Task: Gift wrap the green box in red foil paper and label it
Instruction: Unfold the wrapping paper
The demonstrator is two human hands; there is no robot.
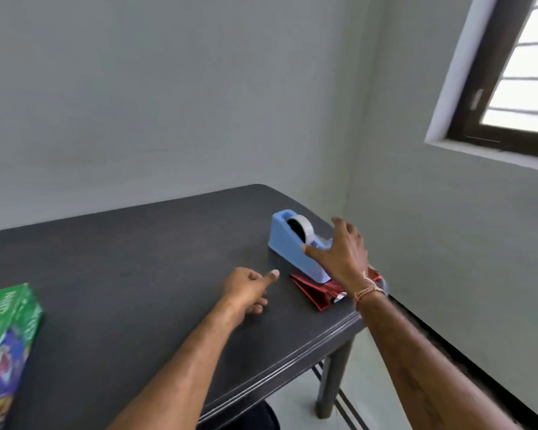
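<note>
The green box [8, 336], with purple and blue print on its side, lies at the left edge of the dark table [137, 259]. Folded red foil paper [316, 293] lies near the table's right edge, partly under a blue tape dispenser [292, 246] that holds a roll of clear tape. My right hand [342, 252] hovers over the dispenser's near end, fingers spread, holding nothing. My left hand [249, 288] rests on the table left of the foil, loosely curled with the index finger pointing toward the dispenser. A small dark-and-silver item [339, 297] sticks out beside the foil.
The table's right edge and corner [357, 318] run just beyond the foil, with a grey leg [333, 380] below. Grey walls meet behind the table. A barred window [522, 72] sits at the upper right.
</note>
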